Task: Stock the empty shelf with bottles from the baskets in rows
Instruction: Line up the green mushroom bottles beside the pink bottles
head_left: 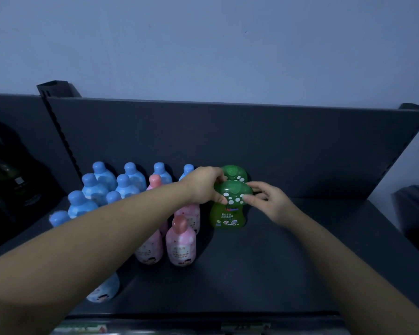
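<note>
Two bare forearms cross the shelf's front edge (203, 319) and reach in over the dark shelf (288, 262) to the green bottle (228, 215). This bottle stands upright on the shelf, well in from the front edge, with its label facing forward.

The left hand (203, 187) grips the left side of the bottle's wide, white-spotted cap (232, 192), with the fingers curled round its rim. The right hand (272, 201) pinches the right side of the cap between thumb and forefinger. This hand is slightly blurred, and its other fingers hang loosely bent, clear of the cap.

Directly behind the green bottle, touching it or nearly so, stands a second green bottle (235, 171). Just left of the green bottle, the pink bottles (180, 245) stand in lines running front to back. Further left of it, the blue bottles (92, 187) stand in several rows.

Handling, as judged from appearance:
- The green bottle looks like rigid, glossy plastic and appears full, so expect moderate weight and a smooth, possibly slippery surface.
- The cap overhangs the body. A hold on it suits small turns and sliding the bottle into line.
- For lifting, grip the narrower waist just under the cap, so that the load does not depend on how well the cap is seated.
- Keep the bottle clear of the pink bottles, which are tall, narrow and stand close enough to be knocked over.
</note>
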